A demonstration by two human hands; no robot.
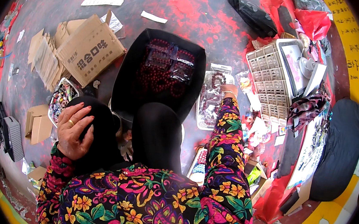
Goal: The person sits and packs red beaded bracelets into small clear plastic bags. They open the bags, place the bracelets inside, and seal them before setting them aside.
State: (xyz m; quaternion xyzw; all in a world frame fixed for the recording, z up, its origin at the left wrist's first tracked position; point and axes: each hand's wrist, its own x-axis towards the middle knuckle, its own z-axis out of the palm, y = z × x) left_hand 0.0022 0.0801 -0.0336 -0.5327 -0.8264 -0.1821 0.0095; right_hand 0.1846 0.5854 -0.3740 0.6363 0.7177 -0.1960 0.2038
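Observation:
My left hand [75,128] lies flat on my left knee, fingers slightly apart and holding nothing. A gold ring is on one finger. My right hand [229,90] reaches over a clear white plastic tray [201,122] to the right of the black bin. Beside its fingers is a loop of dark red beads, a bead bracelet [218,79]; whether the fingers grip it is hidden. More dark bracelets in clear wrapping lie in the tray. The black bin [125,70] in front of my knees holds many dark red bead strings [159,80] and several clear plastic packets [181,72].
At left stand a cardboard box [91,51], a small open carton [39,124] and a white basket of small colourful items [63,96]. A cream slatted crate [269,81] stands at right, near a black cushion [340,149]. Litter and red stains mark the floor.

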